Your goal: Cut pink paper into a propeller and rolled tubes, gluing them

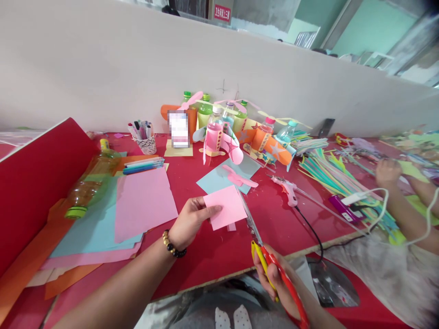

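Between thumb and fingers, my left hand (194,219) pinches a small pink paper piece (227,209) above the red table. My right hand (279,278) is closed round the handles of scissors (265,257), one red and one yellow. Their blades point up and lie along the right edge of the pink piece. Beyond it a pink paper propeller (240,177) rests on a light blue sheet (211,179). A thin pink strip (232,226) lies on the table under the held piece.
Stacked coloured paper (147,201) and a plastic bottle (92,183) lie at left. Decorated bottle planes (214,132) stand at the back beside a pen cup (147,144). A pink glue gun (290,192) and pipe cleaners (332,178) lie right, near another person's arm (401,201).
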Demonstrator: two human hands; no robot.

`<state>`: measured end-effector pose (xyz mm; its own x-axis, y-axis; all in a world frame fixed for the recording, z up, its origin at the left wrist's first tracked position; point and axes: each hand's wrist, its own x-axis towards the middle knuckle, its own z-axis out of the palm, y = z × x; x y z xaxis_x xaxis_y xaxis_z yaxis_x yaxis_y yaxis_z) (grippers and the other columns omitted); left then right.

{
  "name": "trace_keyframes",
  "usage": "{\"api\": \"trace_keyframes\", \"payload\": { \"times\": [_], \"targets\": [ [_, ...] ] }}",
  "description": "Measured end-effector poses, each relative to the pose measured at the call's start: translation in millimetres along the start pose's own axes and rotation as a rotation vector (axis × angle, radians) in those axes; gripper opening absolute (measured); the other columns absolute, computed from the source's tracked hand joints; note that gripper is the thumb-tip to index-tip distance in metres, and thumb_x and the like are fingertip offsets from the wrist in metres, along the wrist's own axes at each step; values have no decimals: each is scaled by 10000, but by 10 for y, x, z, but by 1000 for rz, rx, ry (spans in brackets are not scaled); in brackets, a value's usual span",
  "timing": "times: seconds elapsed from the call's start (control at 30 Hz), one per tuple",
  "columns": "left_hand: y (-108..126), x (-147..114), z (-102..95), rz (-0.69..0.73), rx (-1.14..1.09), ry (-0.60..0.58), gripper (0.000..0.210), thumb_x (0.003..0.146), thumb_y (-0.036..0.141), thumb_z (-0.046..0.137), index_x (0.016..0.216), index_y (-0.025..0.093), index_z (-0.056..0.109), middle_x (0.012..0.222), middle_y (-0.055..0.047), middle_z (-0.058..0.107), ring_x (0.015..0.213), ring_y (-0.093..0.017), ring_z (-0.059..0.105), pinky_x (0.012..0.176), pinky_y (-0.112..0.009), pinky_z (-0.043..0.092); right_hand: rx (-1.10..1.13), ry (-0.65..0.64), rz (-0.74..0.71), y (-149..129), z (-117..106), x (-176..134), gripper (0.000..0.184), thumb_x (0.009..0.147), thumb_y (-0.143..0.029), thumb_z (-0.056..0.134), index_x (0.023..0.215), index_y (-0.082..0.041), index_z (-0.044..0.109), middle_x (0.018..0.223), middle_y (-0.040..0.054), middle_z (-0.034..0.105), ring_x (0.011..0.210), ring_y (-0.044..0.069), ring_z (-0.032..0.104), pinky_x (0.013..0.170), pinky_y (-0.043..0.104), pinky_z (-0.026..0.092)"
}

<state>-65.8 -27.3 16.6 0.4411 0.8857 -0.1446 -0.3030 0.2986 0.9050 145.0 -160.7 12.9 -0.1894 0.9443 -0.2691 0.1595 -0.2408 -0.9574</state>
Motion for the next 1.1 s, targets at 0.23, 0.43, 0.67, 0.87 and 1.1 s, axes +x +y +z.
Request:
{"api": "trace_keyframes", "payload": {
  "times": [0.23, 0.43, 0.67, 0.87, 1.1],
  "targets": [
    [10, -6, 13, -7, 4, 9, 185, 723, 274, 685, 796, 104, 688, 797, -90, 694, 662, -167, 618, 633, -278, 488, -44, 0, 29, -31, 18, -7, 560, 735, -767, 298, 790, -214, 374, 474, -98, 283, 380, 60, 221, 388, 211, 211],
    [52, 7, -16, 31, -16, 30, 143, 719, 253, 687, 746, 112, 685, 761, -68, 689, 658, -148, 606, 622, -250, 471, -411, 296, -29, -23, -239, 104, 368, 781, -569, 480, 773, -203, 446, 628, -15, 517, 506, 111, 483, 472, 222, 387],
    [61, 61, -109, 65, -36, 88, 156, 716, 254, 689, 797, 121, 690, 795, -73, 696, 665, -152, 618, 629, -256, 478, -1304, 523, -69, 144, -1035, 198, 329, 751, -395, 531, 1018, -205, 508, 980, 93, 633, 805, 258, 634, 578, 319, 459],
    [28, 107, -149, 53, -15, 138, 235, 683, 285, 713, 839, 110, 692, 816, -93, 697, 706, -185, 635, 663, -286, 493, -1317, 370, -127, 378, -1281, 188, 348, 795, -381, 490, 1097, -212, 523, 1073, 104, 610, 952, 255, 611, 686, 343, 496],
    [-39, 150, -175, 61, 22, 135, 240, 698, 300, 700, 849, 115, 683, 804, -77, 695, 710, -181, 638, 662, -281, 485, -1280, 420, -272, 178, -1074, 321, 336, 830, -371, 489, 1092, -173, 563, 1014, 118, 605, 1021, 267, 548, 871, 399, 440]
  ]
}}
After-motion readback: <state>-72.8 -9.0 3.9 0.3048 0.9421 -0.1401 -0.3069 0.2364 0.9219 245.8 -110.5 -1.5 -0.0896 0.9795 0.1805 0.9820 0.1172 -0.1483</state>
